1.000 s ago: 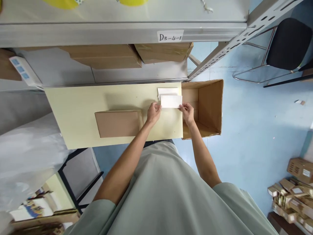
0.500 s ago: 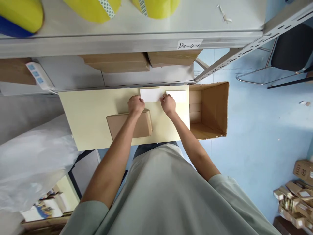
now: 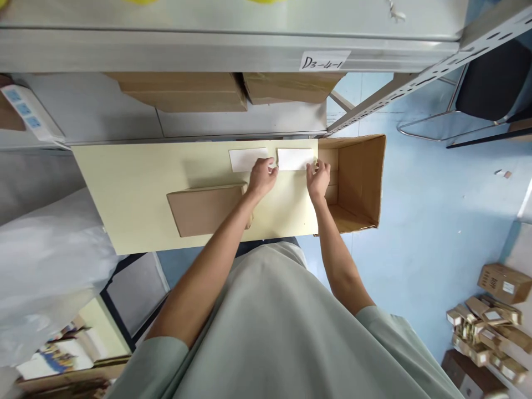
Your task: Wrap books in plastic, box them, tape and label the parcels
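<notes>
Two white paper cards lie side by side along the far edge of a pale yellow board: the left card [image 3: 245,159] and the right card [image 3: 294,158]. My left hand [image 3: 262,177] is over the gap between them, its thumb and forefinger parted near the right card's left edge. At that card's right end is my right hand [image 3: 318,178], with thumb and fingers apart and the thumb at the corner. Whether the fingertips press on the card is hard to tell. A closed brown carton [image 3: 203,210] rests on the board, partly behind my left forearm.
An open cardboard box [image 3: 359,183] stands against the right end of the board [image 3: 133,194]. Metal shelving [image 3: 187,52] with cartons runs along the far side. White plastic wrapping [image 3: 45,266] bulges at left; a chair [image 3: 490,83] stands far right.
Both hands have moved right, from the ends of the left card to the ends of the right card. The left card has been let go and lies flat. The view has shifted slightly.
</notes>
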### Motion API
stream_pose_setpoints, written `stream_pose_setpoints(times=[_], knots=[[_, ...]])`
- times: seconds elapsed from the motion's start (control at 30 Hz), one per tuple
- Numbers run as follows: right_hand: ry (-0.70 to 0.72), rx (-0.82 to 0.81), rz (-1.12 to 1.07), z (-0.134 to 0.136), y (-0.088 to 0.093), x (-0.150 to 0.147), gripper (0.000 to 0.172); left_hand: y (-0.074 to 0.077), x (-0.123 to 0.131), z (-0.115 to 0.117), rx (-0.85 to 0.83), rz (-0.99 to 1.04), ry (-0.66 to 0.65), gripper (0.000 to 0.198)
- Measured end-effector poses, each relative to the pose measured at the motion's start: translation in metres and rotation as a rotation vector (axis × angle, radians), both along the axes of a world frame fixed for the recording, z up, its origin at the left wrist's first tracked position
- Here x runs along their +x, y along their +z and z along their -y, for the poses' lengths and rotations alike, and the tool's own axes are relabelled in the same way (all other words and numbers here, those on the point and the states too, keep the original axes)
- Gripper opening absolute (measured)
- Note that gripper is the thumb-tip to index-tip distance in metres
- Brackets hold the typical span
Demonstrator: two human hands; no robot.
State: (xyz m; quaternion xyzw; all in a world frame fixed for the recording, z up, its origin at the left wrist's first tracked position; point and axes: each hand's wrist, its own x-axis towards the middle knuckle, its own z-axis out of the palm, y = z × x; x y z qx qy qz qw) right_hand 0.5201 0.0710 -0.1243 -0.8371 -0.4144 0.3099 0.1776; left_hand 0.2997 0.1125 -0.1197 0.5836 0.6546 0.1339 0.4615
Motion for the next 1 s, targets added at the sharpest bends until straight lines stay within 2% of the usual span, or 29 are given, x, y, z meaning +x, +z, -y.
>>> stream_pose_setpoints(times=[0.07,0.17,0.33,0.53,0.7,0.8,1.0], knots=[[0.036,-0.008,-0.012,0.002,-0.004,0.003,0.035,-0.008,0.018,0.004,-0.012,-0.008,-0.020,0.032],[0.065,0.010,-0.028,0.004,-0.008,0.000,0.034,-0.017,0.029,0.009,-0.033,-0.054,-0.022,0.031],[0.015,0.035,-0.072,0.007,-0.008,-0.005,0.043,-0.020,0.026,0.011,-0.058,-0.048,0.051,0.036],[-0.061,0.064,-0.053,0.000,0.001,-0.007,0.039,-0.027,0.026,0.008,-0.142,-0.023,0.171,0.038],[-0.030,0.122,-0.148,-0.004,0.008,0.002,0.051,-0.035,0.025,0.011,-0.167,0.055,0.257,0.042],[-0.030,0.149,-0.252,-0.005,0.011,0.011,0.054,-0.033,0.024,0.013,-0.153,0.065,0.289,0.039],[-0.093,0.162,-0.451,-0.005,0.014,0.028,0.057,-0.016,0.027,0.010,-0.176,0.107,0.306,0.031]])
